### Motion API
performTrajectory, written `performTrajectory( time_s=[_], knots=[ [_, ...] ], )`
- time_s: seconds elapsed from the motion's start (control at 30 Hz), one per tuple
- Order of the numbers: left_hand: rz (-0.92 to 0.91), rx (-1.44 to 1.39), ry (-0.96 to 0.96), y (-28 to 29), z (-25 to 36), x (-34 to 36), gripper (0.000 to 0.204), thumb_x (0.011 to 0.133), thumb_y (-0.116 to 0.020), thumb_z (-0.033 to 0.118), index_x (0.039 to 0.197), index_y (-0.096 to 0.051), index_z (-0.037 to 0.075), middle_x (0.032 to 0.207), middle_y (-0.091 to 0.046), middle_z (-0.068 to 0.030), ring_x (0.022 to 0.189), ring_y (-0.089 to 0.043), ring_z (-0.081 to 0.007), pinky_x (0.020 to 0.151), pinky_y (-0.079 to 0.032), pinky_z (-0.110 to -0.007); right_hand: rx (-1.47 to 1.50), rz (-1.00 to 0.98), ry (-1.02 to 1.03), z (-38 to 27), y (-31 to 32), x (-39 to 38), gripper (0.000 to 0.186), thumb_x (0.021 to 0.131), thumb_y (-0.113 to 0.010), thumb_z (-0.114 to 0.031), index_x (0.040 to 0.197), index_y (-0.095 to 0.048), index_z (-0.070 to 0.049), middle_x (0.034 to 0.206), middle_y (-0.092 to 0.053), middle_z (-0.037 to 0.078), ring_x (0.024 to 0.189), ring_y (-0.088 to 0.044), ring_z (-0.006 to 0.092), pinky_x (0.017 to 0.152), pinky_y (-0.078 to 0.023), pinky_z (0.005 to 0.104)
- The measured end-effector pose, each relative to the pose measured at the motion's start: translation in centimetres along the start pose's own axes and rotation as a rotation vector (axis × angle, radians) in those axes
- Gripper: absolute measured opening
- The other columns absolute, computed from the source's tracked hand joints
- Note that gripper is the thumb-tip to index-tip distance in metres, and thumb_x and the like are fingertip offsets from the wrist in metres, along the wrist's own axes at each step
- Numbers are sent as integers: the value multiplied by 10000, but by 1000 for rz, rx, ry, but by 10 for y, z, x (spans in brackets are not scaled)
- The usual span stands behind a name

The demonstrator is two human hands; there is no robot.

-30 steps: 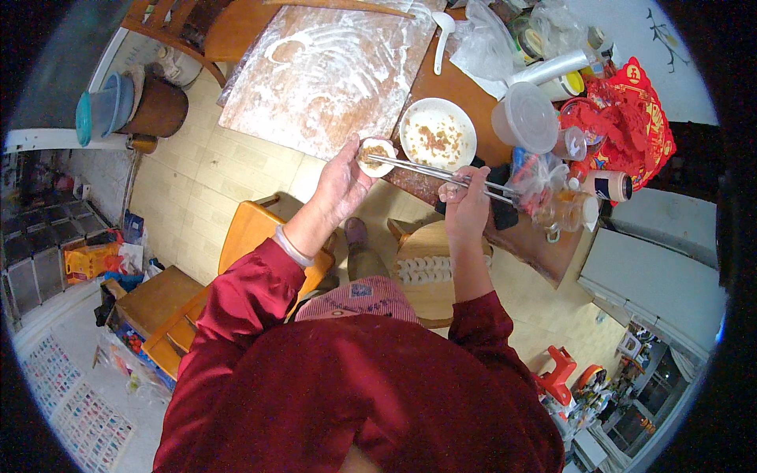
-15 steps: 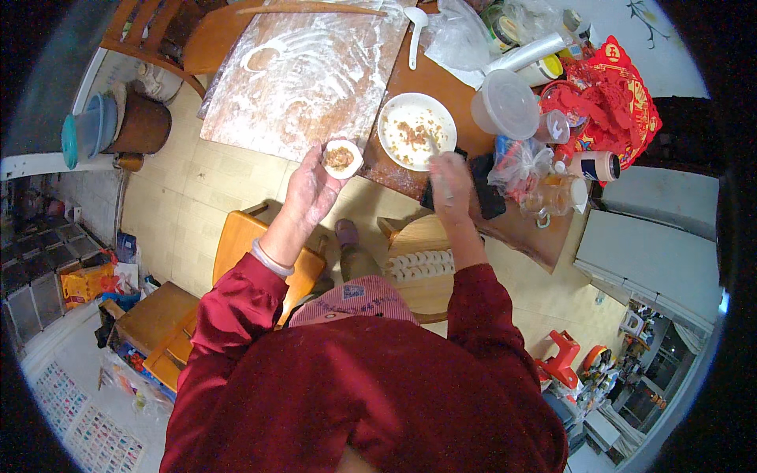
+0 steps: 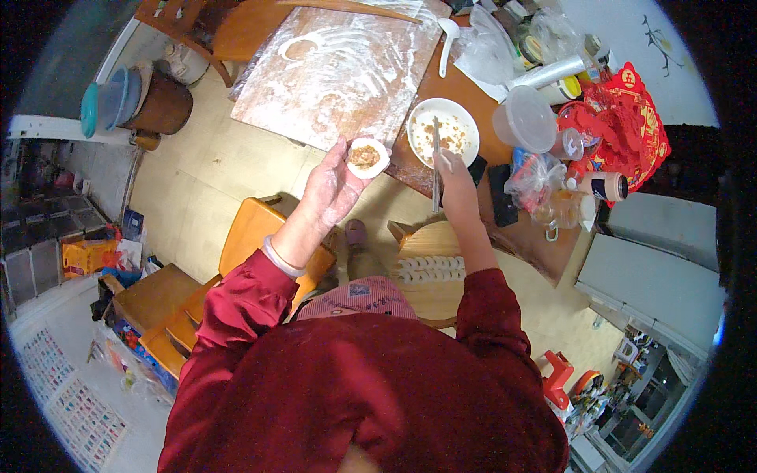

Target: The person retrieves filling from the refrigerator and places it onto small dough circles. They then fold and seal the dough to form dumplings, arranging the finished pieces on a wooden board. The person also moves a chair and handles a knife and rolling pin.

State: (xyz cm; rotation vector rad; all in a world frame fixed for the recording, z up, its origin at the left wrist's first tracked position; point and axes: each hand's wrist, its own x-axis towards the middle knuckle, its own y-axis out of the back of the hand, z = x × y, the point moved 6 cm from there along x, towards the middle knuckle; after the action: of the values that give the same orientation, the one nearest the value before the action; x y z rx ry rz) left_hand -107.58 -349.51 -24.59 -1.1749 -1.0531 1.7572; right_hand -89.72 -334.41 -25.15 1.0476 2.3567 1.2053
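My left hand (image 3: 336,186), dusted with flour, holds a round dough wrapper (image 3: 378,162) with a mound of brown filling at its middle. My right hand (image 3: 455,186) is closed on metal chopsticks (image 3: 436,144), which point forward over a white bowl (image 3: 419,122) with bits of filling left in it. Beyond my left hand is a floured wooden board (image 3: 315,87). Below my right hand, rows of shaped dumplings (image 3: 432,268) lie on a round wooden surface (image 3: 430,303).
A white spoon (image 3: 447,39), plastic tub (image 3: 523,118), bottles (image 3: 599,185), bags (image 3: 528,177) and red paper decorations (image 3: 623,126) crowd the table's right side. A dark phone-like object (image 3: 501,201) lies by my right hand. An orange chair (image 3: 248,232) stands below the board.
The chopsticks have left the wrapper and swung right to the bowl, now pointing straight forward. The filling sits exposed on the wrapper in my left hand.
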Motion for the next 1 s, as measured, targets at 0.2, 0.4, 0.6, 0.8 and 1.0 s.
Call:
performTrajectory(
  time_s=[0.2, 0.4, 0.6, 0.8, 1.0],
  knots=[
    [-47, -58, 8, -22, 8, -33, 468, 1043, -369, 311, 1304, -411, -75, 1326, -501, -220, 1232, -512, -331, 1094, -394, -429, -42, 96, 483, -130, 20, -24, 259, 794, -680, -91, 1050, -648, -92, 1040, -621, 105, 982, -583, 305, 833, -469, 403],
    [-166, 68, -11, -33, 23, -84, 440, 1021, -448, 261, 1345, -404, -34, 1323, -522, -168, 1211, -531, -266, 1075, -410, -405, -26, 138, 742, -210, 21, -42, 183, 701, -753, -86, 872, -687, -87, 931, -616, 60, 887, -571, 274, 770, -464, 381],
    [-243, 580, -122, -34, 34, -131, 456, 939, -586, 84, 1361, -434, -1, 1223, -587, -77, 1138, -563, -152, 1020, -436, -308, 65, 33, 665, -247, 19, -51, 139, 732, -708, -73, 867, -676, -68, 870, -627, 74, 858, -572, 290, 760, -467, 396],
    [-170, 870, -281, -37, 51, -149, 358, 943, -562, 64, 1289, -513, -14, 1121, -617, -53, 1073, -574, -118, 969, -463, -290, 103, 55, 714, -271, 13, -55, 172, 749, -695, -64, 918, -662, -64, 888, -604, 98, 854, -568, 302, 751, -468, 408],
    [-180, 893, -440, -39, 59, -173, 452, 957, -547, 53, 1380, -401, -14, 1202, -570, -88, 1121, -553, -151, 988, -465, -321, 87, 72, 652, -287, 12, -72, 172, 761, -690, -78, 926, -652, -49, 925, -582, 105, 873, -559, 307, 761, -467, 416]
  ],
)
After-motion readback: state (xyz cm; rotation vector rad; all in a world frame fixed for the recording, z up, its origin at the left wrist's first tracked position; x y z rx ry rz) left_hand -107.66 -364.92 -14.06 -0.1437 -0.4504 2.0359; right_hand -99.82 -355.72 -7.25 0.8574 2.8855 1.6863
